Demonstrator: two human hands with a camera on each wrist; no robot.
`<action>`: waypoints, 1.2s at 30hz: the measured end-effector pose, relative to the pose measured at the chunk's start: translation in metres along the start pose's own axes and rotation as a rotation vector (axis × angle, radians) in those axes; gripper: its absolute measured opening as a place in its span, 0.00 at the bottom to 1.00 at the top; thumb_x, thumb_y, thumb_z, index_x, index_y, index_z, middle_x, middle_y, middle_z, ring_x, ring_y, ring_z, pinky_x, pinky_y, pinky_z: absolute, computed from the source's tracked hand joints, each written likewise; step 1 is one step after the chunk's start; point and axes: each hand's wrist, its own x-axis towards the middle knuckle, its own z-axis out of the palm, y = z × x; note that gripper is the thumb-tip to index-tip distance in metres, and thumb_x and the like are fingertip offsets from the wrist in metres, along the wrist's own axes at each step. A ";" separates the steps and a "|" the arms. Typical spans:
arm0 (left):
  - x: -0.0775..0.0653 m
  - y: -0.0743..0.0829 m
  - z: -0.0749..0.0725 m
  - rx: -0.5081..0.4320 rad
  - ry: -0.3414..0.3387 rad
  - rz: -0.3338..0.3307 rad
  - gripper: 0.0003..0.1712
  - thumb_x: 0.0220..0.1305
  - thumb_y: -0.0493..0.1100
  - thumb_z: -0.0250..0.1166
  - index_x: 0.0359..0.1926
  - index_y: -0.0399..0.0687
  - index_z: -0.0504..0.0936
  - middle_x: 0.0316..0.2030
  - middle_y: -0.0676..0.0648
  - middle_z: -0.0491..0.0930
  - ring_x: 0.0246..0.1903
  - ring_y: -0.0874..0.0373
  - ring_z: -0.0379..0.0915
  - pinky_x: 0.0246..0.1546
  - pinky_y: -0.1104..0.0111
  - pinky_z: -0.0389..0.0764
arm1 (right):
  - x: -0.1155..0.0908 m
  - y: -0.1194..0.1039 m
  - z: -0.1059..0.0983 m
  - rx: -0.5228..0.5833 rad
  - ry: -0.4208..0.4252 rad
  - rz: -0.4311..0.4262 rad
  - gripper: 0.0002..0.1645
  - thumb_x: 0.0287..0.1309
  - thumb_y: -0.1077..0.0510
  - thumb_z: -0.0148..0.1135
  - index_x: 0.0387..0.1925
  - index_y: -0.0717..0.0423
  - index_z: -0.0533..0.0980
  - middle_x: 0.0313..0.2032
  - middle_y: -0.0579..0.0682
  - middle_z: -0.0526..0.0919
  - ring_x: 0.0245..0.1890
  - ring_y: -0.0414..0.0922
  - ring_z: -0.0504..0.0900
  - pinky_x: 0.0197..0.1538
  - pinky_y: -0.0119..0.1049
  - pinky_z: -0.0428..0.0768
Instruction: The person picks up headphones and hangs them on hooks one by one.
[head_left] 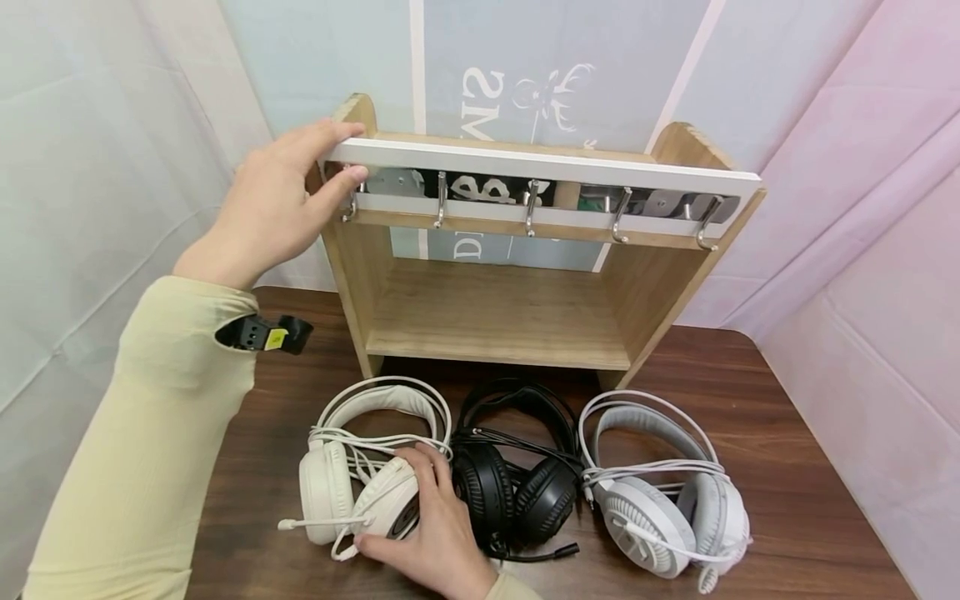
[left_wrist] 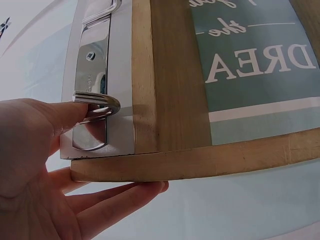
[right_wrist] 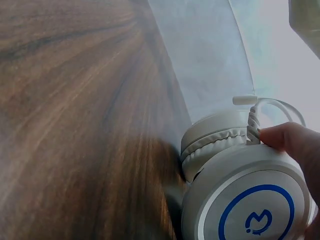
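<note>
At the upper left corner of a wooden rack [head_left: 498, 312], my left hand [head_left: 277, 196] holds the frame. In the left wrist view, its thumb lies by the end metal hook [left_wrist: 102, 106] and its fingers reach round the outside of the side board [left_wrist: 200, 162]. My right hand [head_left: 438, 525] grips the right ear cup of a white headset [head_left: 324, 492], the leftmost of three on the table. The right wrist view shows the thumb [right_wrist: 282, 137] at the base of the microphone boom, above the cup's blue ring logo. A bundled cable wraps the headband.
A black headset [head_left: 483, 492] and a grey-white headset [head_left: 652, 525] lie to the right on the dark wood table [head_left: 795, 467]. Several metal hooks [head_left: 532, 204] stick out from the rack's white front rail [head_left: 555, 167]. Cloth [head_left: 862, 208] hangs around the table.
</note>
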 end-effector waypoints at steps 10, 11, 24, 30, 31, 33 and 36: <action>-0.001 -0.001 0.003 -0.008 -0.006 -0.010 0.27 0.71 0.55 0.53 0.69 0.57 0.66 0.69 0.47 0.64 0.63 0.42 0.66 0.61 0.44 0.65 | -0.005 0.002 0.003 0.030 0.022 0.003 0.49 0.30 0.41 0.77 0.59 0.41 0.67 0.62 0.45 0.65 0.42 0.47 0.79 0.34 0.32 0.77; -0.001 -0.001 0.003 -0.011 -0.006 -0.011 0.27 0.71 0.55 0.52 0.69 0.58 0.66 0.69 0.47 0.64 0.61 0.42 0.67 0.60 0.44 0.66 | -0.006 0.002 0.003 0.037 0.020 0.005 0.49 0.30 0.42 0.76 0.59 0.41 0.67 0.62 0.45 0.65 0.42 0.47 0.79 0.33 0.32 0.77; -0.001 -0.002 0.003 -0.021 0.001 -0.008 0.27 0.71 0.54 0.53 0.69 0.59 0.66 0.69 0.47 0.64 0.62 0.44 0.66 0.60 0.44 0.67 | -0.008 0.003 0.005 0.086 0.017 -0.029 0.46 0.25 0.46 0.77 0.54 0.43 0.68 0.63 0.46 0.63 0.42 0.45 0.77 0.33 0.28 0.75; -0.001 -0.002 0.001 -0.008 0.017 0.000 0.27 0.71 0.54 0.53 0.68 0.58 0.66 0.68 0.47 0.66 0.50 0.44 0.69 0.52 0.46 0.68 | -0.009 0.003 0.004 0.073 0.048 -0.079 0.46 0.23 0.47 0.78 0.51 0.43 0.68 0.61 0.45 0.64 0.38 0.42 0.77 0.31 0.26 0.73; -0.001 -0.002 0.001 -0.007 0.017 0.001 0.27 0.71 0.54 0.53 0.68 0.58 0.66 0.68 0.47 0.66 0.53 0.44 0.69 0.55 0.45 0.68 | -0.009 0.003 0.004 0.071 0.051 -0.080 0.46 0.22 0.47 0.78 0.51 0.44 0.68 0.61 0.45 0.63 0.38 0.42 0.77 0.30 0.26 0.73; -0.001 -0.001 0.001 -0.007 0.017 0.008 0.27 0.71 0.53 0.53 0.68 0.57 0.67 0.68 0.47 0.65 0.60 0.44 0.68 0.60 0.45 0.66 | -0.009 0.003 0.003 0.064 0.057 -0.080 0.46 0.20 0.48 0.78 0.50 0.44 0.68 0.61 0.45 0.63 0.36 0.42 0.77 0.30 0.25 0.73; 0.000 -0.001 0.001 -0.017 0.015 0.013 0.27 0.71 0.53 0.53 0.68 0.57 0.66 0.69 0.47 0.64 0.67 0.45 0.62 0.66 0.46 0.62 | -0.009 0.004 0.002 0.057 0.063 -0.082 0.46 0.19 0.48 0.78 0.49 0.43 0.68 0.61 0.47 0.64 0.35 0.41 0.77 0.29 0.25 0.73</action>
